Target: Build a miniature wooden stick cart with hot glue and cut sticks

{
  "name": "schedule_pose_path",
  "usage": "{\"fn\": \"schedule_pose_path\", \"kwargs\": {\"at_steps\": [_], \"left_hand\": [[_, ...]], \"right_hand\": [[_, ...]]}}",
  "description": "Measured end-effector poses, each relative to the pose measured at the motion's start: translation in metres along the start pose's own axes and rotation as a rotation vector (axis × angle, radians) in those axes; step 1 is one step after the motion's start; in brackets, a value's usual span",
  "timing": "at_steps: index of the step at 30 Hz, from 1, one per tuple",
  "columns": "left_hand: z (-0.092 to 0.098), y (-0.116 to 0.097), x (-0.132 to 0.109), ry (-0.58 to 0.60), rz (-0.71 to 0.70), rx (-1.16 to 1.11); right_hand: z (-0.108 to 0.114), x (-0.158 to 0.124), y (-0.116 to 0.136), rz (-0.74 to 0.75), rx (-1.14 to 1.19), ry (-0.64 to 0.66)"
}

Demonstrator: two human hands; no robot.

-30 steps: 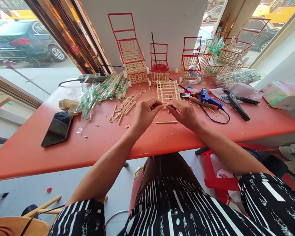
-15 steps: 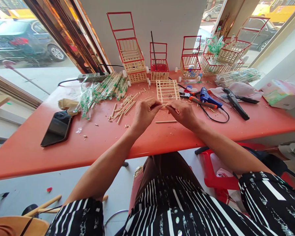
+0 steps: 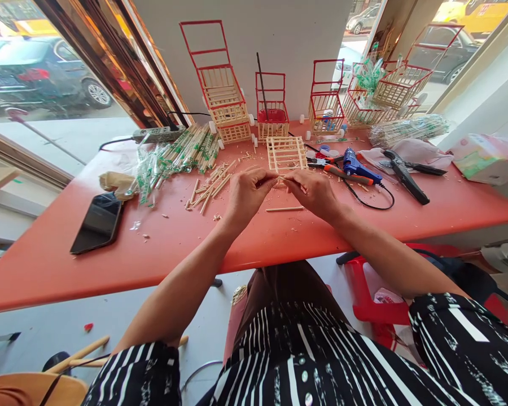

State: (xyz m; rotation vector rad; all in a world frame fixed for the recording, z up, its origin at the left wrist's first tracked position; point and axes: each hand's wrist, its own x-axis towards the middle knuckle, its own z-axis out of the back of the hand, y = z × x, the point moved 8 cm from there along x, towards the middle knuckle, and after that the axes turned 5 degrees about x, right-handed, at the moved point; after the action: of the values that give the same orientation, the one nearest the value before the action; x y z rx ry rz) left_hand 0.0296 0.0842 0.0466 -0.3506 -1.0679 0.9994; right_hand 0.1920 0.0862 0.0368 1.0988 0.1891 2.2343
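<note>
My left hand and my right hand meet over the middle of the red table. Both pinch a short wooden stick between their fingertips. Just beyond my fingers lies a flat wooden grid panel. One loose stick rests on the table below my hands. A scatter of cut sticks lies left of my left hand.
A phone lies at the left, wrapped chopstick bundles behind it. Blue glue gun, pliers and a black tool sit to the right. Several red-framed stick carts line the back wall. A power strip lies at back left.
My hands stay pinched together on the stick almost in place; only the view has shifted slightly.
</note>
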Motion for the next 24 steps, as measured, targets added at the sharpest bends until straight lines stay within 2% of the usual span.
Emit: {"fn": "schedule_pose_path", "kwargs": {"at_steps": [6, 12, 17, 24], "left_hand": [[0.0, -0.001, -0.001, -0.015, -0.028, -0.007], [-0.001, 0.006, -0.001, -0.003, 0.077, -0.03], [0.001, -0.005, -0.001, 0.008, 0.002, 0.018], [-0.001, -0.003, -0.002, 0.028, -0.004, 0.024]], "right_hand": [[0.0, 0.0, 0.001, -0.004, 0.012, 0.015], [0.0, 0.001, 0.0, -0.027, 0.005, 0.026], [0.0, 0.0, 0.0, -0.019, 0.004, 0.012], [-0.002, -0.001, 0.001, -0.009, 0.006, 0.03]]}}
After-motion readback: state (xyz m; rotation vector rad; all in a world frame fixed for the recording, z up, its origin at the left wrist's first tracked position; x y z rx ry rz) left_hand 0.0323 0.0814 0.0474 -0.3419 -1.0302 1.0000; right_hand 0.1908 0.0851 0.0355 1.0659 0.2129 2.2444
